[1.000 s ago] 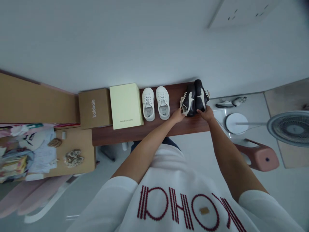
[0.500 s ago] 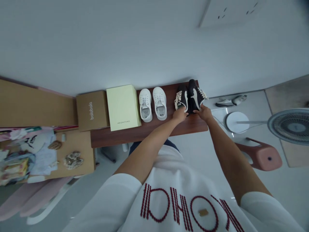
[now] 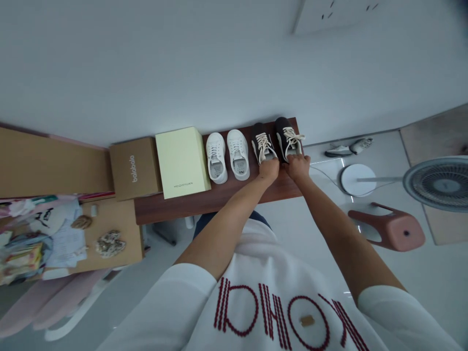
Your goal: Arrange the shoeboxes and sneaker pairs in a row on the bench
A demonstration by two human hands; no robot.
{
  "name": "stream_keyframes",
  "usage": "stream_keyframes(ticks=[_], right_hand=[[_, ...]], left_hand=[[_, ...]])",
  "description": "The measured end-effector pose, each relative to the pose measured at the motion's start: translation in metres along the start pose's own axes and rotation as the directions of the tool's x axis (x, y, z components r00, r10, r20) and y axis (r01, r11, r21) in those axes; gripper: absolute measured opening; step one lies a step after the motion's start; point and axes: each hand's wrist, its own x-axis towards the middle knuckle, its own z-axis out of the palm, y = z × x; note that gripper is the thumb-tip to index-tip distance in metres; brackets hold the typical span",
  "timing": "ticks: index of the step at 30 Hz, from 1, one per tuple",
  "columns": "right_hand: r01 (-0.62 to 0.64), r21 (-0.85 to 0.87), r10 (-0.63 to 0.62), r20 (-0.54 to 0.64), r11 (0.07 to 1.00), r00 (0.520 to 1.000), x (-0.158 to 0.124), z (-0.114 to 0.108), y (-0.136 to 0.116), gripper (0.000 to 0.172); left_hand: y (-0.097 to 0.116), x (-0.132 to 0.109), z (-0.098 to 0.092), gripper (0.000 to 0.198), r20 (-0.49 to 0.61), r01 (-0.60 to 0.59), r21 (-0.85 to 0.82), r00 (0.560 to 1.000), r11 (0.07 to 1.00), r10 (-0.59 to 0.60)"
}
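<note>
Two black sneakers with cream laces stand side by side, soles down, at the right end of a dark wooden bench (image 3: 219, 200), toes to the wall. My left hand (image 3: 269, 169) grips the heel of the left black sneaker (image 3: 262, 144). My right hand (image 3: 298, 165) grips the heel of the right black sneaker (image 3: 285, 138). Both hands have fingers curled round the heels. A pair of white sneakers (image 3: 226, 155) stands just left of them.
On the bench's left part lie a pale yellow shoebox (image 3: 182, 161) and a brown shoebox (image 3: 133, 167). A cluttered low table (image 3: 109, 214) stands at left. On the floor at right are a pink stool (image 3: 391, 229), a fan (image 3: 435, 183) and loose shoes (image 3: 347, 147).
The black sneakers were tipped on their sides and held up; now they stand flat on the bench, shifted left next to the white pair. Both hands stayed on the heels.
</note>
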Motion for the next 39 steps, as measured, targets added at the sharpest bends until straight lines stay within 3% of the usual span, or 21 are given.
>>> stream_keyframes(ticks=[11, 24, 33, 39], right_hand=[[-0.029, -0.01, 0.029, 0.062, 1.0, 0.998, 0.009, 0.007, 0.001, 0.03], [-0.067, 0.02, 0.066, 0.05, 0.998, 0.997, 0.011, 0.017, -0.001, 0.038], [-0.06, 0.072, 0.066, -0.075, 0.996, 0.995, 0.002, -0.007, -0.006, 0.037], [-0.065, 0.113, 0.082, -0.148, 0.991, 0.986, -0.008, -0.021, -0.02, 0.038]], left_hand=[[0.013, 0.017, 0.006, 0.043, 0.024, -0.003, 0.001, 1.0, 1.0, 0.003], [0.01, 0.028, 0.018, 0.04, 0.037, 0.017, -0.01, 0.999, 1.0, -0.016], [0.007, 0.007, -0.003, 0.034, -0.012, -0.039, -0.009, 0.999, 0.999, 0.039], [-0.006, -0.011, -0.023, 0.035, -0.048, -0.07, 0.015, 0.996, 0.997, 0.07]])
